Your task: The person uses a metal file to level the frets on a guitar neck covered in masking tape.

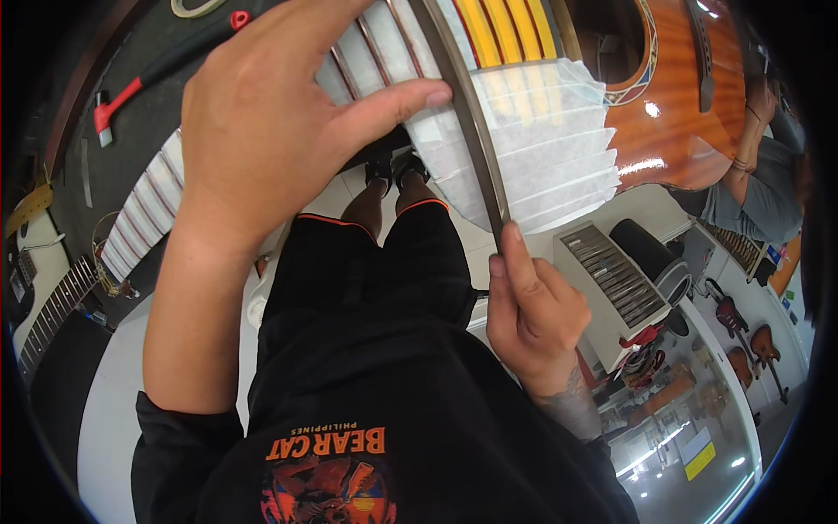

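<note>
A long, narrow grey metal file [476,131] lies across the fretboard end and body of an acoustic guitar [690,131]. White masking tape [550,148] covers the wood there, and yellow strips [502,31] lie between some frets. My right hand [537,319] pinches the file's near end between thumb and forefinger, its other fingers curled. My left hand [271,122] reaches over the taped neck, its thumb stretched out against the file's edge. The left fingertips pass out of the picture at the top. Further left, more of the taped neck [148,210] shows.
A red-and-black hammer [131,92] and a tape roll [196,7] lie on the dark bench at upper left. Another guitar neck [57,310] is at far left. On the right are a slotted tool box [611,279], a glass case [698,437] and another person's arm [751,131].
</note>
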A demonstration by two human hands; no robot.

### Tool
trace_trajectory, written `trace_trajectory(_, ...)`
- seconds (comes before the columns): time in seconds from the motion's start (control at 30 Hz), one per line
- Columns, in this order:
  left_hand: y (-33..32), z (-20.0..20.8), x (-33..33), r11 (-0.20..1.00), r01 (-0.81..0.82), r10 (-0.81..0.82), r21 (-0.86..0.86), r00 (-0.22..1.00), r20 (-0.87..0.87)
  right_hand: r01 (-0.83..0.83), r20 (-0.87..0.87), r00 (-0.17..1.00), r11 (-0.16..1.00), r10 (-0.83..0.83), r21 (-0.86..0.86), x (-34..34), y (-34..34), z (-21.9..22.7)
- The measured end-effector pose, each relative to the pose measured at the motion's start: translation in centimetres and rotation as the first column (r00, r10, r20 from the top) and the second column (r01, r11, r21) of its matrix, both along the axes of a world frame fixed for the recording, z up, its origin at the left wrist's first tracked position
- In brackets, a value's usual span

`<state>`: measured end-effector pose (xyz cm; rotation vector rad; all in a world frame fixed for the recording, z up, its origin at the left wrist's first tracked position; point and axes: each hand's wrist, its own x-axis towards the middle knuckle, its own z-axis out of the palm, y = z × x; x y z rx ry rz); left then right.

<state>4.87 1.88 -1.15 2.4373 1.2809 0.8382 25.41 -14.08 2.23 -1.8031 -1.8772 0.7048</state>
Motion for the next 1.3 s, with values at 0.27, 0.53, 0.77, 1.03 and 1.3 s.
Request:
trace_trajectory(0.27, -0.2, 1.6, 1.2, 1.000, -0.004, 0.004, 0.010, 1.000, -0.023, -0.012, 0.103, 0.995, 0.994, 0.001, 0.107, 2.2, -6.5, -1.4)
trace_trajectory(0.53, -0.1, 1.7, 0.8, 1.000, -0.017, 0.016, -0.016, 1.000, -0.026, -0.017, 0.006, 1.000, 0.998, 0.017, 0.057, 1.2, -2.0, -1.0)
trace_trajectory(0.77, 0.3, 0.3, 0.3, 0.999, -0.007, 0.008, 0.033, 1.000, -0.015, -0.032, 0.058, 0.998, 0.996, 0.027, 0.089, 1.8, -4.4, -0.8)
trace_trajectory(1.03, -0.1, 1.8, 1.0, 1.000, -0.025, 0.025, -0.016, 0.999, -0.024, -0.033, -0.021, 0.999, 0.992, 0.036, 0.125, 1.9, -1.3, 0.5)
trace_trajectory(1.3, 0.0, 1.2, 0.5, 1.000, -0.017, 0.017, -0.007, 0.998, -0.065, -0.041, 0.051, 0.998, 0.996, 0.037, 0.085, 4.3, -8.0, 0.7)
